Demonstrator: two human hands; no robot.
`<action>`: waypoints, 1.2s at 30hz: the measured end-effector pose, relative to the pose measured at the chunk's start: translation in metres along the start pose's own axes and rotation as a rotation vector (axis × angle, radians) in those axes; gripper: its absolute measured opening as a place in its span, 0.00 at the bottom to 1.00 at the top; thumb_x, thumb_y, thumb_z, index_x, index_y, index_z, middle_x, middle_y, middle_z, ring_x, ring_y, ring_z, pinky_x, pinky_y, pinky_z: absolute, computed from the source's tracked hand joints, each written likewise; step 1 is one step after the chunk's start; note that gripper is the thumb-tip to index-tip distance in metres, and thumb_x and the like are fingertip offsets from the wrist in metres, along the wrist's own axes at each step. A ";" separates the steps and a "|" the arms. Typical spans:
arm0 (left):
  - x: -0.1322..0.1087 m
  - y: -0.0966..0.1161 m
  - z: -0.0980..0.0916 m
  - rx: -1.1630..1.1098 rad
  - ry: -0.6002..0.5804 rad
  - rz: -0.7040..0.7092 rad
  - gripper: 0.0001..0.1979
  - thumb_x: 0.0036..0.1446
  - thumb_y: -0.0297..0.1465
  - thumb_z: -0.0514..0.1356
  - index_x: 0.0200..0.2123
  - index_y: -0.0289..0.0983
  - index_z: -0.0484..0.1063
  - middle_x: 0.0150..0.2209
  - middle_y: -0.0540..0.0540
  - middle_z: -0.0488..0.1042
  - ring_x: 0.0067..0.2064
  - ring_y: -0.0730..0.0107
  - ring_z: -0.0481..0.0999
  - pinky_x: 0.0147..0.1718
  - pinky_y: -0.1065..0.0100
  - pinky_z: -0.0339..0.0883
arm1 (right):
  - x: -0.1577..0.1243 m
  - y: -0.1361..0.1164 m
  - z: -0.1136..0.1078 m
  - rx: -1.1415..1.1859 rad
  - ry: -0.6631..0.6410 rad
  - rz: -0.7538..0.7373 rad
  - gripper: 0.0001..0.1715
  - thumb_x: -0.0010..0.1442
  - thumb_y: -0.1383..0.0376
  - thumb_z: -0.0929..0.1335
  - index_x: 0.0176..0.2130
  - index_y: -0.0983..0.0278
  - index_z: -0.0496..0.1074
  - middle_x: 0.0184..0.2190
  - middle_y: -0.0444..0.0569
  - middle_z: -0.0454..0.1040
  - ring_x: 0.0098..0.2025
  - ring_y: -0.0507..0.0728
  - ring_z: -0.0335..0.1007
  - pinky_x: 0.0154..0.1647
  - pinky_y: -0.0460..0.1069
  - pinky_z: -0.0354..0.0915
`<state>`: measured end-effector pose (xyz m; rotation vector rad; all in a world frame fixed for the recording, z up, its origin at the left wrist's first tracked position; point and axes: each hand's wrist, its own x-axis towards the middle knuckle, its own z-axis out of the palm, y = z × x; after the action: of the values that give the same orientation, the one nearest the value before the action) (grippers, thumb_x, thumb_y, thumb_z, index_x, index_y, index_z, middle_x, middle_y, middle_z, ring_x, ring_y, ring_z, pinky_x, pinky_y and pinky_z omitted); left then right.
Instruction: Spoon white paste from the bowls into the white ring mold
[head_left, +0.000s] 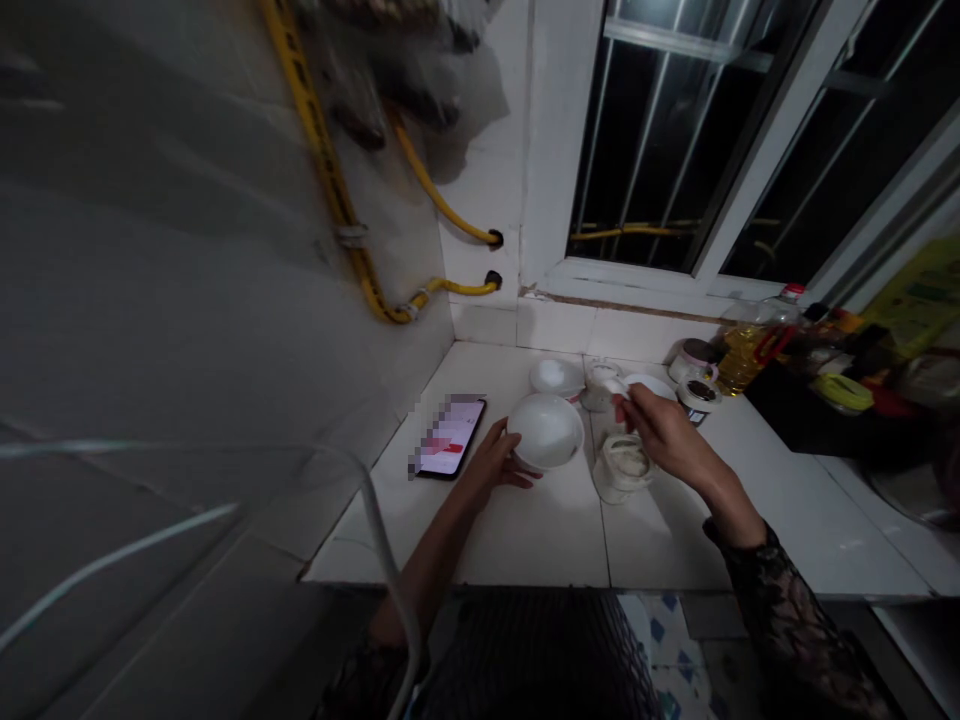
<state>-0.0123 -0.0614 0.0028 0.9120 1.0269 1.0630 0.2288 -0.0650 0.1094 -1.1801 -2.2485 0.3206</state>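
My left hand (495, 458) grips a white bowl (546, 430) by its left side, thumb at the rim and fingers underneath. The bowl is tilted a little and its inside looks bare. Closed around a small white spoon (615, 385), my right hand (664, 428) is above and just right of an open jar (624, 468) with pale contents. What lies in the spoon is too small to tell. Behind the bowl sits another bowl (556, 378) with something white in it. A clear glass jar (598, 392) stands beside that, partly behind the spoon.
A phone (452, 440) with its screen lit lies left of my left hand. Toward the window are a white dish (649, 384), a jar with dark contents (699, 396) and an oil bottle (750, 350). A white cable (382, 540) crosses the lower left; yellow pipes (337, 200) run along the wall.
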 end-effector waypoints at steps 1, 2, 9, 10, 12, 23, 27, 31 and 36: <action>0.000 0.000 0.000 0.000 0.007 -0.015 0.30 0.48 0.39 0.59 0.53 0.37 0.55 0.31 0.44 0.75 0.25 0.60 0.79 0.19 0.69 0.70 | -0.014 0.009 0.000 0.071 0.080 0.064 0.10 0.65 0.64 0.57 0.33 0.61 0.63 0.31 0.46 0.70 0.31 0.53 0.65 0.33 0.48 0.59; -0.001 0.001 0.000 0.001 0.010 -0.028 0.30 0.48 0.39 0.59 0.52 0.37 0.55 0.31 0.44 0.75 0.24 0.60 0.79 0.18 0.69 0.70 | -0.028 0.018 0.001 0.130 0.167 0.115 0.08 0.63 0.63 0.58 0.34 0.61 0.63 0.32 0.46 0.69 0.31 0.53 0.63 0.33 0.48 0.59; -0.001 0.002 0.010 0.017 -0.004 -0.051 0.24 0.52 0.36 0.55 0.51 0.36 0.55 0.31 0.44 0.74 0.24 0.61 0.79 0.18 0.69 0.70 | -0.093 0.053 0.053 0.431 0.433 0.465 0.32 0.42 0.54 0.75 0.43 0.60 0.61 0.35 0.44 0.65 0.28 0.50 0.56 0.29 0.47 0.61; 0.000 0.001 0.012 0.027 0.008 -0.062 0.23 0.53 0.35 0.54 0.51 0.36 0.55 0.31 0.44 0.74 0.24 0.61 0.79 0.18 0.69 0.70 | -0.095 0.053 0.063 0.449 0.460 0.498 0.37 0.41 0.54 0.76 0.46 0.60 0.60 0.38 0.46 0.65 0.31 0.52 0.60 0.32 0.48 0.64; 0.003 -0.002 0.014 0.042 0.038 -0.079 0.22 0.53 0.34 0.52 0.52 0.35 0.55 0.30 0.45 0.74 0.24 0.61 0.79 0.17 0.69 0.69 | -0.093 0.050 0.080 0.486 0.510 0.525 0.50 0.38 0.54 0.77 0.55 0.58 0.55 0.50 0.51 0.62 0.44 0.56 0.65 0.44 0.51 0.66; -0.005 -0.009 0.006 0.041 -0.029 -0.053 0.27 0.50 0.40 0.57 0.50 0.37 0.52 0.30 0.45 0.75 0.24 0.59 0.79 0.17 0.69 0.68 | -0.061 0.057 0.081 0.352 0.374 0.552 0.69 0.36 0.50 0.77 0.65 0.63 0.42 0.55 0.59 0.64 0.55 0.65 0.64 0.56 0.61 0.60; -0.013 -0.009 0.009 0.060 -0.096 -0.070 0.29 0.50 0.42 0.58 0.51 0.36 0.52 0.30 0.44 0.75 0.23 0.58 0.79 0.15 0.70 0.68 | -0.037 0.070 0.073 0.297 0.347 0.509 0.65 0.36 0.50 0.77 0.64 0.63 0.47 0.57 0.59 0.63 0.59 0.67 0.60 0.58 0.64 0.57; -0.015 -0.013 0.016 0.100 -0.149 -0.107 0.30 0.51 0.43 0.58 0.53 0.34 0.53 0.27 0.43 0.76 0.23 0.58 0.79 0.14 0.70 0.67 | -0.019 0.079 0.072 0.287 0.339 0.471 0.62 0.37 0.50 0.76 0.63 0.64 0.50 0.57 0.59 0.63 0.59 0.68 0.59 0.58 0.65 0.56; -0.013 -0.021 0.031 0.139 -0.201 -0.133 0.30 0.52 0.44 0.58 0.53 0.34 0.58 0.26 0.43 0.76 0.20 0.61 0.77 0.12 0.70 0.67 | -0.017 0.091 0.074 0.302 0.377 0.433 0.62 0.35 0.49 0.77 0.62 0.65 0.53 0.56 0.58 0.62 0.57 0.67 0.59 0.57 0.61 0.59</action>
<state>0.0203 -0.0817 -0.0064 1.0261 0.9870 0.7803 0.2535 -0.0220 0.0019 -1.4163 -1.5522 0.5347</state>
